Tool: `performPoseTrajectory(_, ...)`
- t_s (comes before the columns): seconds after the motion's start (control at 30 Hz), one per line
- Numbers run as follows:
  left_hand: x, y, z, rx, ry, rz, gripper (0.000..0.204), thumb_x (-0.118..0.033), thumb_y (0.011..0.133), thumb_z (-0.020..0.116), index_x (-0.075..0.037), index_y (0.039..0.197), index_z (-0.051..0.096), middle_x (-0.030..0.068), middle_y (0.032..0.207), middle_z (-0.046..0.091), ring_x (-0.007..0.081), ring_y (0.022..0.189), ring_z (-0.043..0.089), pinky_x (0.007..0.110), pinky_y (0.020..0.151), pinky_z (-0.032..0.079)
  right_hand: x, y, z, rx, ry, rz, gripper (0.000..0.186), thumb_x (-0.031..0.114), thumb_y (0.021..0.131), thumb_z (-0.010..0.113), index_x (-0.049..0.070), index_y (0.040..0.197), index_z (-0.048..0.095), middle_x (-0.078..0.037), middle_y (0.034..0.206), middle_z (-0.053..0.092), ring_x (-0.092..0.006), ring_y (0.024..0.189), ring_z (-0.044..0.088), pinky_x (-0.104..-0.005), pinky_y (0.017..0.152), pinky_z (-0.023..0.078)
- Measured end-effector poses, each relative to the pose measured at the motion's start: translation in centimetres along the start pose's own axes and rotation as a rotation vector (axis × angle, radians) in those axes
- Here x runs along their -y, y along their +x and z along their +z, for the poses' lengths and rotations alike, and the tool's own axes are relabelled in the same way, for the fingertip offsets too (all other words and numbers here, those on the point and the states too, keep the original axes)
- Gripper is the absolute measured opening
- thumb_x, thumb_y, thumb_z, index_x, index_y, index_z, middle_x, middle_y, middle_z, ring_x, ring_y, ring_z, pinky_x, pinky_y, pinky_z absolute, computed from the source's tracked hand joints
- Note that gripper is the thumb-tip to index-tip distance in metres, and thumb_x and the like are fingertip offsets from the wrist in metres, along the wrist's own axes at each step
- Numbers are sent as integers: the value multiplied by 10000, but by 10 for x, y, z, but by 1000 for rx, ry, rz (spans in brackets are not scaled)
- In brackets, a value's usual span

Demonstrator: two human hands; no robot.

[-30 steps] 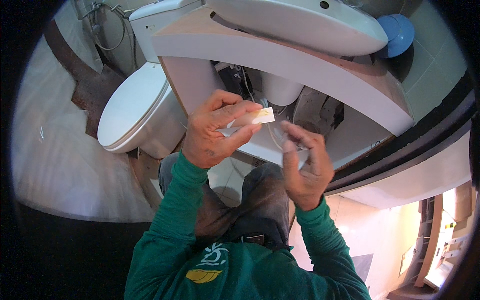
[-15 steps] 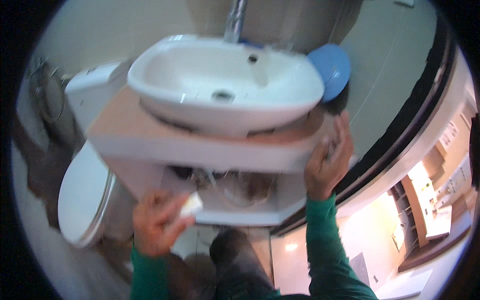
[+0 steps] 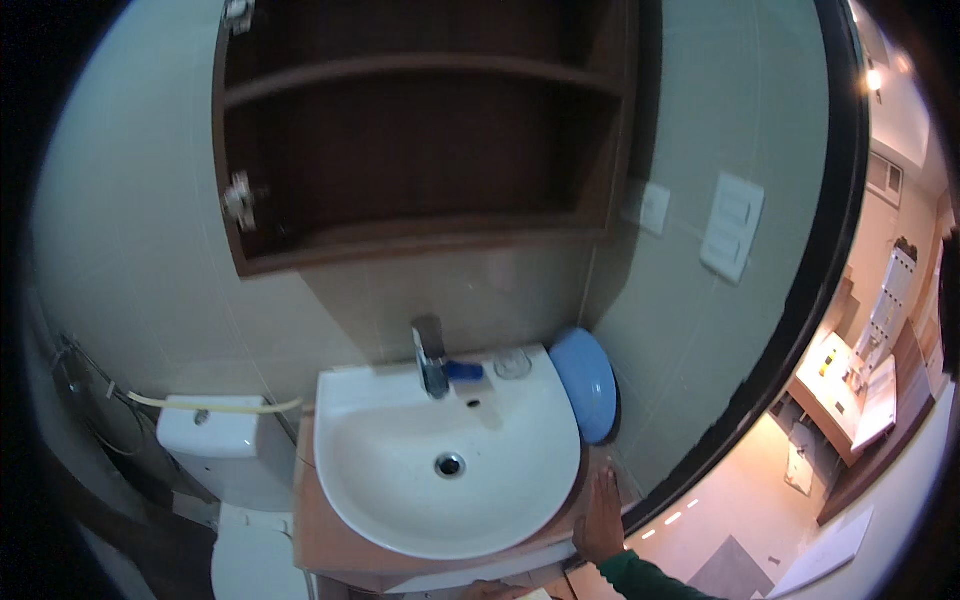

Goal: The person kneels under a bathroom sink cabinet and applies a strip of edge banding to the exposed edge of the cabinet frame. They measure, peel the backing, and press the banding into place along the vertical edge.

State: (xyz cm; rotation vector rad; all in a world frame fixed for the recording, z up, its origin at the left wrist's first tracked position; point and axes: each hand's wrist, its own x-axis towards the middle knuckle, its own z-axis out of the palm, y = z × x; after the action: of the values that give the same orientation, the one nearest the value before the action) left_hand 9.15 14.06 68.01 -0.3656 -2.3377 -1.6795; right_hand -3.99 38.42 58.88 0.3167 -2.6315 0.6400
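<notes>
My right hand [image 3: 600, 522], in a green sleeve, rests with its fingers stretched out on the wood-toned counter [image 3: 330, 525], at its right end by the wall. Beside it stands the white washbasin [image 3: 390, 490], with a chrome faucet [image 3: 429, 365] at its back. Only a sliver of my left hand [image 3: 488, 591] shows at the lower edge, below the basin. Next to its fingers a small pale block [image 3: 536, 595], white and yellowish, is just in view. Most of that hand is cut off by the frame.
A blue basin [image 3: 590, 385] leans between washbasin and wall. Something small and blue [image 3: 464, 371] lies by the faucet, near a clear round dish [image 3: 513, 365]. Above hangs an open brown cabinet [image 3: 420, 240]. At left is a toilet [image 3: 215, 430] with a pale strip [image 3: 225, 406] across its tank.
My view has tipped up, bringing the cabinet and wall switches into sight. My left hand with the pale block has dropped to the lower edge. My right hand now lies flatter on the counter.
</notes>
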Motion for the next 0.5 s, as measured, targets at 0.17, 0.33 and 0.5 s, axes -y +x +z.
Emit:
performPoseTrajectory(0.17, -71, 37, 0, 123, -66, 9, 364, -115, 722, 860, -45, 1058, 736, 134, 962, 691, 266, 896, 649, 363, 770, 519, 4, 5, -14, -2, 39, 23, 694, 78, 803, 503, -171, 1416, 293, -390, 1487, 282, -532, 1421, 233, -570, 1184, 189)
performPoseTrajectory(0.33, -106, 56, 18, 400, -84, 92, 465, -266, 693, 876, -40, 1064, 709, 169, 1057, 687, 313, 949, 643, 408, 795, 520, 9, -1, -18, -34, 231, 35, 633, 60, 837, 546, -48, 1434, 366, -282, 1451, 409, -407, 1411, 326, -470, 1171, 285)
performPoseTrajectory(0.5, -207, 91, 115, 560, -112, 42, 306, -123, 709, 818, -29, 982, 719, 117, 936, 617, 222, 794, 616, 313, 654, 507, -47, -54, -87, 354, 386, 181, 412, 121, 875, 574, 84, 1285, 567, -218, 1154, 644, -391, 1082, 619, -470, 940, 501)
